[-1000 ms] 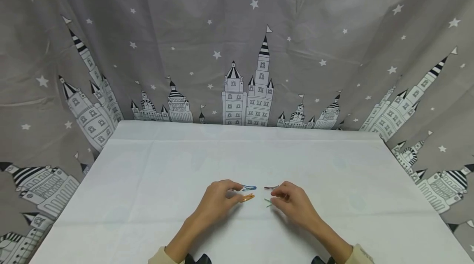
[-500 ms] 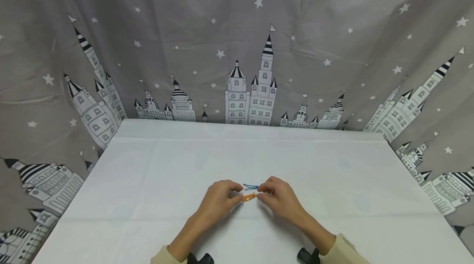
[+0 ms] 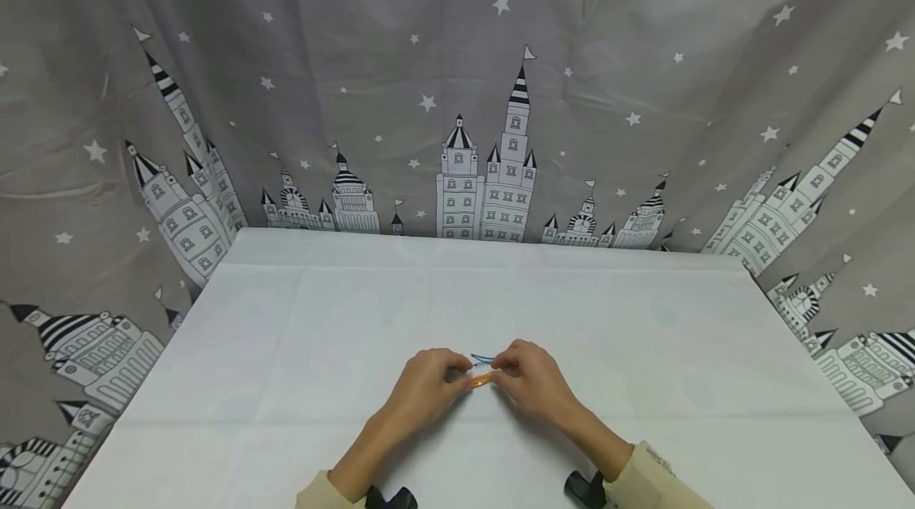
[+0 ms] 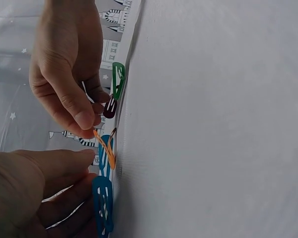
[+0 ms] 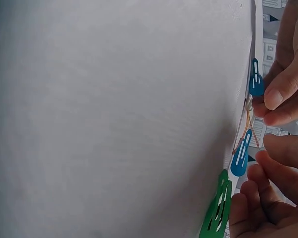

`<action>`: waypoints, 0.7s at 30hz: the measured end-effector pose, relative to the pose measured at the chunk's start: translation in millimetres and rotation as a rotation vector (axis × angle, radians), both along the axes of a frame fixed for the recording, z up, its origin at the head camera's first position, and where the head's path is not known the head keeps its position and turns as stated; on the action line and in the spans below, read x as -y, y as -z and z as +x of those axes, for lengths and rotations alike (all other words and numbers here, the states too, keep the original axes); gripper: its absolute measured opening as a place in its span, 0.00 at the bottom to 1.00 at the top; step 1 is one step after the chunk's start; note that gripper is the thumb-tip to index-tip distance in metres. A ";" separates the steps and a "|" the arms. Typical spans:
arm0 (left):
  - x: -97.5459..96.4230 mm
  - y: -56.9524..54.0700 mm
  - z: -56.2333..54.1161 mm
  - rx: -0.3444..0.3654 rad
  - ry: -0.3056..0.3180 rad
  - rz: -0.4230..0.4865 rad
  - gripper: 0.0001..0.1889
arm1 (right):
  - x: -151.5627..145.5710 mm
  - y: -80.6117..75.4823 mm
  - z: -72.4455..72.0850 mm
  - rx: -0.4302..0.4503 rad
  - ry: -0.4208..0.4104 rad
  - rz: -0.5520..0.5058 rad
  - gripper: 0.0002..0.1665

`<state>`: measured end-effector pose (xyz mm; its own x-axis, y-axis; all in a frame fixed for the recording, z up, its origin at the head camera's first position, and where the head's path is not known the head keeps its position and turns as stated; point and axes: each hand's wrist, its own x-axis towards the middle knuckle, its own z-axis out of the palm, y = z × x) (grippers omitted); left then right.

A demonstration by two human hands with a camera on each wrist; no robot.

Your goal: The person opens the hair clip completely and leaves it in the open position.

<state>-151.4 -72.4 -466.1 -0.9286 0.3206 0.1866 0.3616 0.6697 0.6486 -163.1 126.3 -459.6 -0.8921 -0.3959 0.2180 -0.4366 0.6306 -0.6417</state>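
Note:
In the head view an orange snap hair clip point(image 3: 481, 381) lies between my thumbs, and a blue snap hair clip point(image 3: 481, 364) lies just beyond it. My left hand point(image 3: 418, 390) stays at their left ends, thumb and forefinger apart. From the other side, my right hand point(image 3: 538, 383) seems to pinch the orange clip's end. A green hair clip point(image 5: 216, 218) and a maroon hair clip point(image 4: 109, 113) are by the right hand, covered by it in the head view. Another blue hair clip point(image 4: 102, 182) is by my left fingers.
A white cloth point(image 3: 457, 294) covers the table, with soft folds and faint marks. Behind it hangs a grey curtain point(image 3: 379, 17) printed with castles and stars. Both sleeves and black wrist straps are at the front edge.
My right hand has moved left to the orange and blue clips, hiding the green and maroon clips in the head view. My left hand has hardly moved. The head view has shifted slightly.

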 end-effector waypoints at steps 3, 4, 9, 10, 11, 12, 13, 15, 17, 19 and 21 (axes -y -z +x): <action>-1.1 0.4 -0.1 0.010 0.009 0.000 0.08 | 0.0 0.9 -0.3 0.008 0.010 0.027 0.02; -1.4 0.6 0.0 0.010 0.011 -0.003 0.08 | -0.1 1.0 -0.4 0.010 0.009 0.034 0.02; -2.6 1.6 -0.1 -0.004 0.018 -0.021 0.08 | -0.8 2.0 -0.7 0.011 -0.012 0.072 0.03; -2.7 1.8 0.0 -0.007 0.018 -0.024 0.08 | -0.9 2.0 -0.5 0.009 -0.019 0.078 0.04; -2.9 2.1 0.0 -0.008 0.018 -0.024 0.08 | -0.9 2.0 -0.2 0.006 -0.025 0.082 0.04; -3.0 2.4 0.0 -0.008 0.018 -0.025 0.07 | -0.9 2.1 0.0 0.003 -0.029 0.085 0.05; -3.2 2.9 0.0 -0.006 0.019 -0.025 0.07 | -0.8 2.0 0.3 0.002 -0.032 0.086 0.05; -3.5 3.5 0.1 -0.003 0.022 -0.025 0.07 | -0.8 1.8 0.7 0.002 -0.034 0.089 0.05; -4.0 4.1 0.2 -0.003 0.021 -0.028 0.07 | -0.7 1.2 1.3 0.007 -0.038 0.091 0.05; -4.5 4.3 0.4 -0.007 0.021 -0.034 0.06 | -0.7 0.8 1.9 0.013 -0.041 0.096 0.06; -4.8 4.5 0.5 -0.021 0.023 -0.047 0.06 | -0.6 0.1 2.7 0.018 -0.046 0.100 0.06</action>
<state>-150.9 -67.7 -470.7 -0.9170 0.3508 0.1900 0.3903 0.6903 0.6092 -160.4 127.0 -459.7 -0.8759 -0.4554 0.1594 -0.4555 0.6715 -0.5845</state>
